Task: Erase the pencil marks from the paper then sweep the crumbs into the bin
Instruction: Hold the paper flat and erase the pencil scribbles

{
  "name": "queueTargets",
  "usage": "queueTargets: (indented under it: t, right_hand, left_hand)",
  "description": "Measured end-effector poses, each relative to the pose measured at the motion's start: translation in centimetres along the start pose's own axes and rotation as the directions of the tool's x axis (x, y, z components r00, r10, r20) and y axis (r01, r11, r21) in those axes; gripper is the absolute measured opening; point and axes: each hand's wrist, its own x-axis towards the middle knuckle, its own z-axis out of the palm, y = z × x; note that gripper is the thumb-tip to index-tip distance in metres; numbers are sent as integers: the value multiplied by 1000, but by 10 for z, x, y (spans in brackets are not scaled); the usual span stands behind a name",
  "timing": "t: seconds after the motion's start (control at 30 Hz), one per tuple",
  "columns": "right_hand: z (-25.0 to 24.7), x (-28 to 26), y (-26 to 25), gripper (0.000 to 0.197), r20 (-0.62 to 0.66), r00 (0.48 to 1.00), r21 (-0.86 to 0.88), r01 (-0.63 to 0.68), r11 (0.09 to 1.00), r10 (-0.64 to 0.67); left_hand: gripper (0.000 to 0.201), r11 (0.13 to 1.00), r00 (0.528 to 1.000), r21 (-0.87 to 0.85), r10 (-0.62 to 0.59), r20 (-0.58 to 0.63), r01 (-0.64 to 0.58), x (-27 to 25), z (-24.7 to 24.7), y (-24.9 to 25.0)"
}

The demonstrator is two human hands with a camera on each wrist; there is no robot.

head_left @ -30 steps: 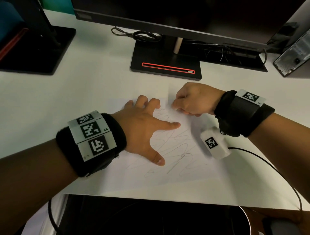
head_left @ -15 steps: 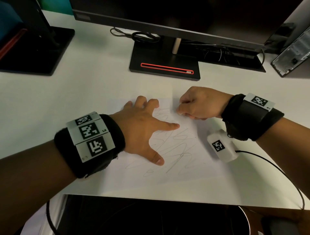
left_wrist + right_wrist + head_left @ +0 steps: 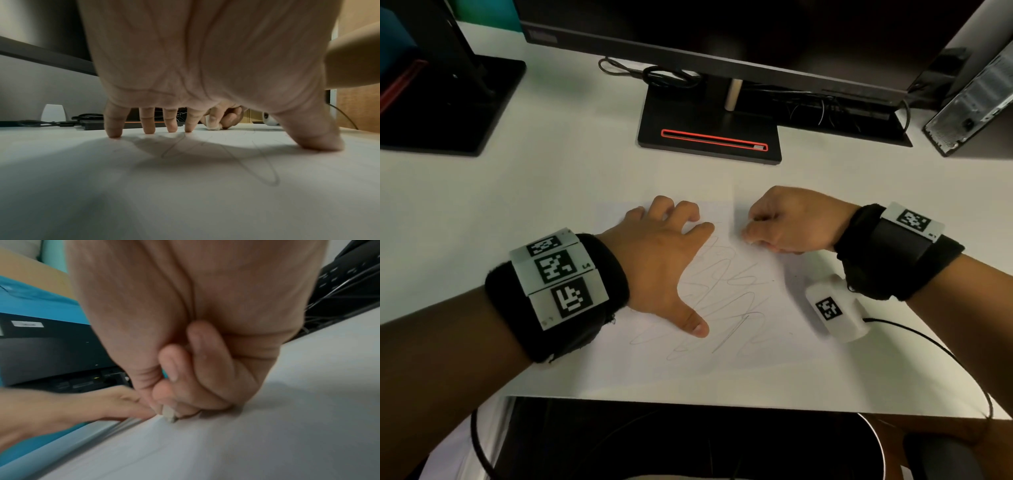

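A white sheet of paper (image 3: 763,346) with looping grey pencil scribbles (image 3: 726,284) lies on the white desk. My left hand (image 3: 671,260) presses on the sheet's left part with spread fingertips (image 3: 112,133) and thumb, holding it flat. My right hand (image 3: 787,222) is curled at the sheet's far right part and pinches a small whitish eraser (image 3: 169,416), whose tip touches the paper. In the left wrist view the eraser (image 3: 213,127) shows under the right fingers, just beyond my index finger. No bin shows in any view.
A monitor stand (image 3: 709,137) with a red slot stands beyond the paper, cables (image 3: 667,77) behind it. Another black stand (image 3: 448,102) is at far left, a computer case (image 3: 976,102) at far right. The desk's front edge (image 3: 688,401) is near my arms.
My right hand with the eraser has shifted to the right and slightly nearer across the top of the sheet. The left hand has stayed pressed on the paper.
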Motion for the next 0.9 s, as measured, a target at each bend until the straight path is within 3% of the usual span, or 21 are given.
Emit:
queueTargets:
  t: [0.07,0.2,0.33,0.43,0.57,0.7,0.8,0.9]
  right_hand:
    - [5,-2,-3,37,59,998,14,4,1000,-4]
    - [1,0,1,36,-8,1000,43,-8,999,8]
    - [6,-1,-3,37,65,998,38,16,999,-18]
    - [1,0,1,35,-3,1000,51,0,999,0]
    - [10,-8,0,37,72,996,-2,48,999,-48]
    - [5,-10,7,37,-5,1000,-5,31,1000,-31]
    - [13,-14,4,37,60,995,-42,79,996,-76]
    - [7,-12,10,36,15,999,-8,45,999,-45]
  left_hand:
    - [133,1000,1000,-2,-2,5,2,1,0,-1]
    - [134,1000,1000,-2,-11,7,11,1,1,0]
    - [134,1000,1000,-9,-13,6,13,2,1,-1]
    - [134,1000,1000,-1,-17,6,17,3,1,-1]
    - [135,1000,1000,-5,-16,6,16,2,1,0]
    - [134,1000,1000,-13,-17,-6,17,1,2,0]
    - [135,1000,1000,-24,-17,-5,17,1,2,-1]
    - [135,1000,1000,-15,-18,-3,18,2,1,-1]
